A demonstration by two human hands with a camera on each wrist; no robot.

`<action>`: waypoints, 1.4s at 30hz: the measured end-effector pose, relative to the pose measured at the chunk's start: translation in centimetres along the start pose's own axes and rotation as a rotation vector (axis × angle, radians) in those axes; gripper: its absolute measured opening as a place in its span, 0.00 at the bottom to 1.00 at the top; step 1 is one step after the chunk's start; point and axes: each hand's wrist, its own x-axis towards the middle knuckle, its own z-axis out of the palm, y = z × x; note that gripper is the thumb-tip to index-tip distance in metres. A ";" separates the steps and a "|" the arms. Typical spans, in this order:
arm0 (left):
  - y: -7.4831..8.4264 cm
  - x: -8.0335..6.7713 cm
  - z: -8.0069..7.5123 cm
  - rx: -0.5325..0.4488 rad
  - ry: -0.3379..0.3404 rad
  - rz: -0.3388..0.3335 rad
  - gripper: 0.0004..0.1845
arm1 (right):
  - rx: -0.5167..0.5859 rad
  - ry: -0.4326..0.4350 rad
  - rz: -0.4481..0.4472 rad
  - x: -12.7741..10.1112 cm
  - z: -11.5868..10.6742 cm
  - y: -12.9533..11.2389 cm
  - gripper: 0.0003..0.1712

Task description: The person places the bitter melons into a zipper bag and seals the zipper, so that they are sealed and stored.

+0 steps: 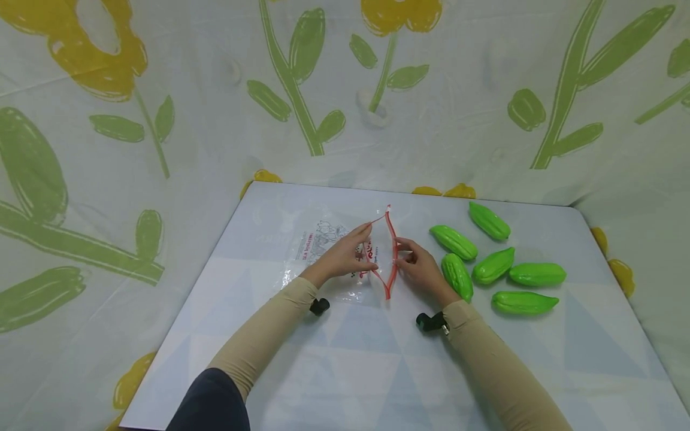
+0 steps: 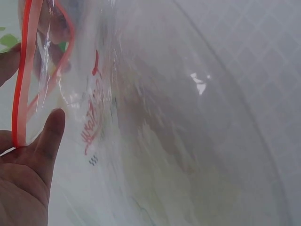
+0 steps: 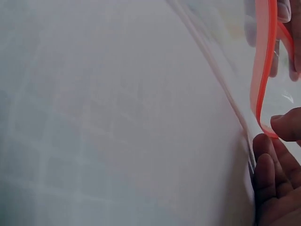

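Between both hands, clear bag with red-rimmed mouth spread.

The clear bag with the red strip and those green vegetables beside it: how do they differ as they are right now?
The clear bag is see-through, thin and limp, printed in red; the green vegetables are opaque, plump and solid-looking. The bag is held, its red zip strip pulled apart between the left hand and right hand; the six vegetables lie untouched to the right. The bag looks empty. Both rest on the same pale table.
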 end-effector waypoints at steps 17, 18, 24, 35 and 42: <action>0.2 -0.1 -0.1 0.015 0.015 -0.005 0.54 | -0.023 0.014 0.010 -1.1 -1.8 -0.5 0.31; 0.2 -0.1 -0.1 0.015 0.016 -0.003 0.54 | -0.025 0.020 0.013 -1.2 -1.9 -0.6 0.31; 0.1 -0.1 -0.1 0.011 0.014 0.008 0.54 | -0.044 0.019 0.025 -1.7 -2.8 -0.6 0.32; -0.1 -0.1 -0.1 0.006 -0.004 0.009 0.56 | -0.055 0.050 -0.058 -2.8 -5.2 -0.8 0.31; -0.3 0.0 -0.1 -0.012 -0.005 0.006 0.55 | -0.087 0.092 -0.135 -3.9 -6.7 -0.7 0.30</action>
